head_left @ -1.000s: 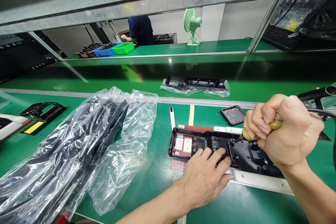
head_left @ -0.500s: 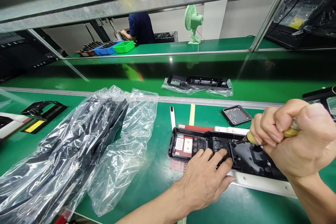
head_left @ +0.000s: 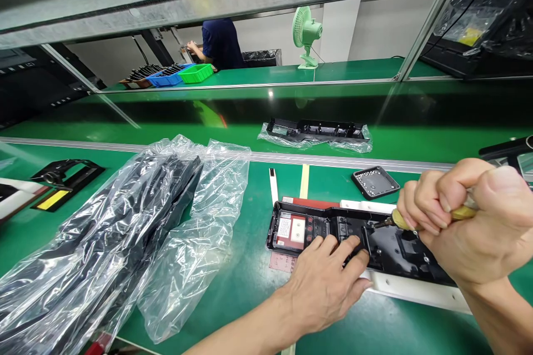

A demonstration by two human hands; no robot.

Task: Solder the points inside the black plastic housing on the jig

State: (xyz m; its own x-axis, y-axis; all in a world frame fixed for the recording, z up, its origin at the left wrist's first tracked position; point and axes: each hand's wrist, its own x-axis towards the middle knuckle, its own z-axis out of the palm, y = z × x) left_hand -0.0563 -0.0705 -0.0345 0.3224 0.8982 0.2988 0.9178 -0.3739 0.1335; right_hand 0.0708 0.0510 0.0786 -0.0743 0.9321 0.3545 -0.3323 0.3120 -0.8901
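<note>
A long black plastic housing (head_left: 400, 250) lies in a white fixture (head_left: 410, 288), its inner side up. My left hand (head_left: 322, 283) rests flat on the housing's near edge, fingers spread. In a fist, my right hand (head_left: 466, 216) grips a yellow-handled screwdriver (head_left: 400, 218). The tool slants down to the left, and its dark tip meets the inside of the housing just right of my left fingers. Behind the housing stands a small black tray (head_left: 376, 182) with several tiny metal screws.
Plastic-wrapped black parts (head_left: 137, 222) cover the left of the green bench. Another black housing (head_left: 316, 130) lies on clear film beyond the metal rail. Farther back are a green fan (head_left: 306, 33), a green bin (head_left: 195, 73), a blue bin (head_left: 166, 77) and a person (head_left: 222, 44).
My hands, the screwdriver and the housing look almost unmoved. In the background, the other person's hand has risen slightly.
</note>
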